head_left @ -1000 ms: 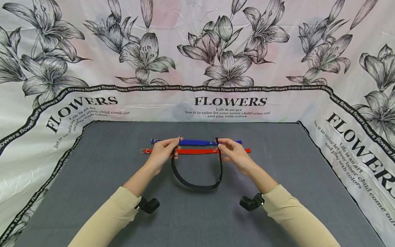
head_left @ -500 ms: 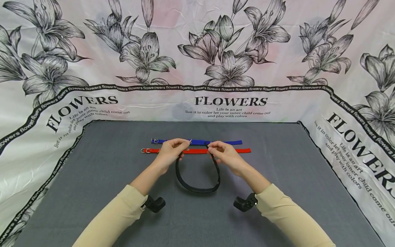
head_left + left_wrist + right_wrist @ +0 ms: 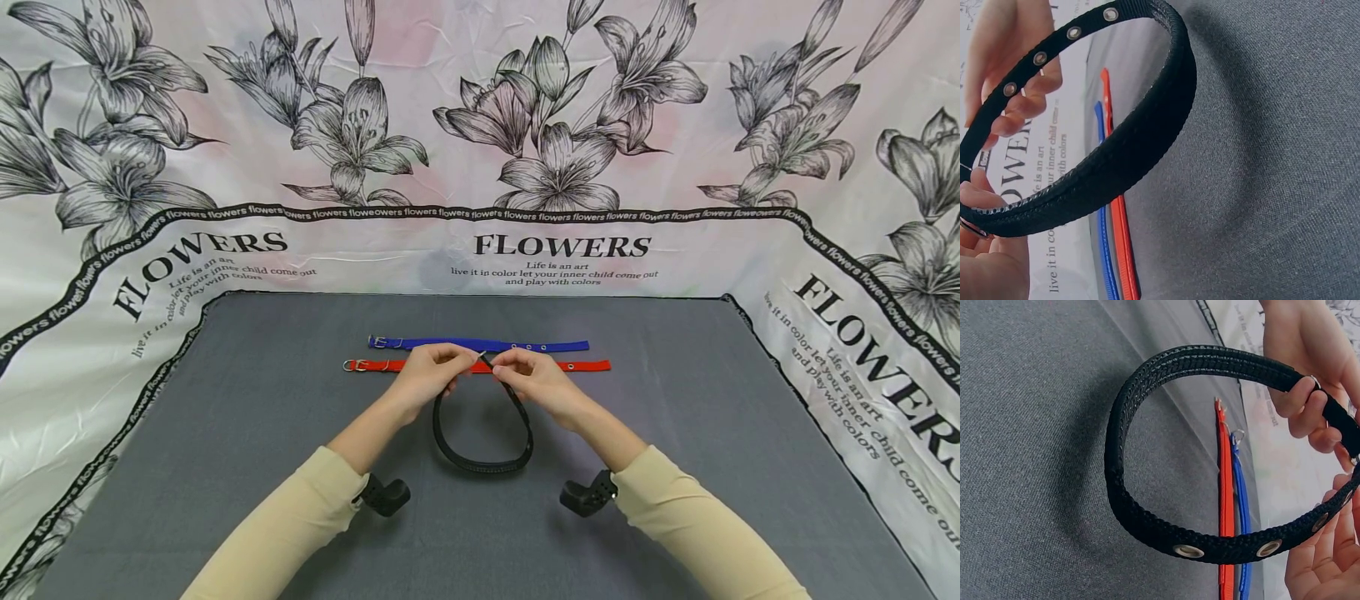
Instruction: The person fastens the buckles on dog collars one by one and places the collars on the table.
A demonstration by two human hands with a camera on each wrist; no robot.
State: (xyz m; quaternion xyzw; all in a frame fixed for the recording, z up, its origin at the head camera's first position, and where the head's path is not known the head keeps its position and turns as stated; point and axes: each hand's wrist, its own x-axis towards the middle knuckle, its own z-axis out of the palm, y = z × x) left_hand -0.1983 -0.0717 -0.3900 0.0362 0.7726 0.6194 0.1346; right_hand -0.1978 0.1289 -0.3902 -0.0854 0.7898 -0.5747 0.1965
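Note:
Both hands hold a black webbing collar (image 3: 483, 462) bent into a hanging loop above the grey mat (image 3: 675, 467). My left hand (image 3: 450, 367) pinches the buckle end, and a metal ring shows by its fingers (image 3: 1310, 394). The strap end with metal eyelets (image 3: 1188, 551) is pinched by my right hand (image 3: 510, 368). The two ends meet between the fingertips. In the left wrist view the black collar (image 3: 1147, 125) fills the frame, with the right hand's fingers (image 3: 1016, 56) behind it. Just beyond the hands, a red collar (image 3: 585, 365) and a blue collar (image 3: 547, 345) lie flat and parallel.
A flower-printed cloth (image 3: 555, 250) covers the wall behind and both sides around the mat. The red collar (image 3: 1225, 487) and blue collar (image 3: 1241, 500) lie beside each other near the mat's far edge. Black camera mounts (image 3: 386, 496) sit on both wrists.
Both hands have moved toward each other, bringing the two ends of the black collar together. The loop has narrowed and hangs a little lower.

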